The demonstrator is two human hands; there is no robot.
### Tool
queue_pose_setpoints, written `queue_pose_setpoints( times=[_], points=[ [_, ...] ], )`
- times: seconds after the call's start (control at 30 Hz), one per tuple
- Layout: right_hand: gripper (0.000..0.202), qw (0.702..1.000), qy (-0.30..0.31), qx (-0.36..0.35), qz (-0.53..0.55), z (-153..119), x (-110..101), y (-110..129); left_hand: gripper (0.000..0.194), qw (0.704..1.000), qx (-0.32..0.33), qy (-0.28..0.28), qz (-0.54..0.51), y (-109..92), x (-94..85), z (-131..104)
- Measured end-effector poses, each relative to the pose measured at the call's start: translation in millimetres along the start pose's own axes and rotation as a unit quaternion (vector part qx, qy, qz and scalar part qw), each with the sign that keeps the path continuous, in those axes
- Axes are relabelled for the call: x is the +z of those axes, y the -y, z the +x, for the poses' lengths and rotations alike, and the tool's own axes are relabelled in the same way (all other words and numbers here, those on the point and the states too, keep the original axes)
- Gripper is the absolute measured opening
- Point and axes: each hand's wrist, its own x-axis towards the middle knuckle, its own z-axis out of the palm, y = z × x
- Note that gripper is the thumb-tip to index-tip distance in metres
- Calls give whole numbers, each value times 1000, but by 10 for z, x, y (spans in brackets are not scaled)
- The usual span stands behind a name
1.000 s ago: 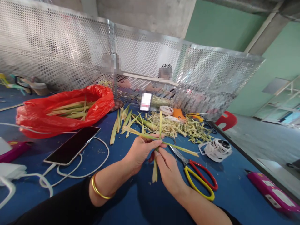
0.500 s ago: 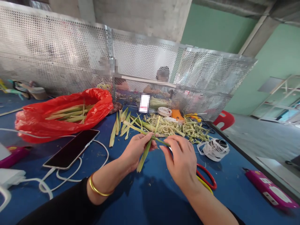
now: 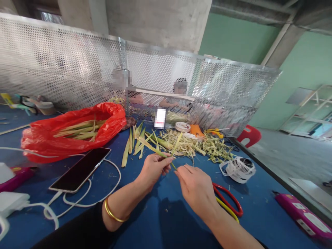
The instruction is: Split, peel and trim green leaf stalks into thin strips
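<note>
My left hand (image 3: 157,166) pinches a few crossed leaf strips (image 3: 149,145), pale green and yellow like corn husk, above the blue table. One pale end (image 3: 177,142) sticks up beyond my fingers. My right hand (image 3: 195,181) is closed, its thumb and fingertips gripping the narrow green end (image 3: 173,166) of the strips just right of my left hand. Scissors with red and yellow handles (image 3: 230,197) lie partly hidden under my right hand and forearm. Wide husk-like leaves (image 3: 127,154) and a heap of thin shredded strips (image 3: 190,143) lie beyond my hands.
To the left are a red plastic bag (image 3: 38,148) of long leaves, a phone (image 3: 80,169) and white cables. A roll of white strapping (image 3: 240,169) and a purple device (image 3: 302,212) sit at right. Behind a perforated metal screen (image 3: 158,65) are people.
My right hand has moved down and left and closed on the green end. The wide green piece that hung below my left hand no longer shows there. The view has shifted slightly.
</note>
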Motion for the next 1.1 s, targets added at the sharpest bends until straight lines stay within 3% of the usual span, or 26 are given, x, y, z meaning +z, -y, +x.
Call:
queue_pose_setpoints(
  times=[0.07,0.1,0.17,0.23,0.3,0.53,0.77,0.83,0.9,0.97,1.03,1.1],
  points=[
    [33,984,52,66,156,47,-57,-77,26,1000,-14,16,-13,-60,-23,-18],
    [34,958,78,106,256,75,-86,-128,26,999,-21,27,-16,-90,-30,-33],
    [37,868,93,202,444,125,-125,-230,26,997,-38,65,-10,-135,-26,-69],
    [37,784,60,274,554,155,-120,-297,26,991,-61,118,5,-151,1,-110],
    [36,745,35,300,595,161,-68,-310,26,983,-81,159,26,-144,41,-145],
    [33,717,-45,327,614,150,164,-232,23,981,-101,154,52,-108,105,-158],
    [43,705,-38,340,622,179,126,-415,29,993,-76,84,35,-152,30,-131],
    [46,705,1,341,622,175,88,-422,36,994,-73,80,31,-167,17,-118],
    [44,719,81,316,613,164,48,-388,36,995,-62,72,38,-167,9,-99],
    [39,760,149,279,567,147,15,-332,29,997,-36,55,46,-155,5,-80],
    [33,812,176,245,500,130,-7,-284,25,998,-24,40,53,-140,6,-71],
    [32,836,195,223,462,120,-22,-268,28,997,-34,40,58,-132,11,-72]
  ],
)
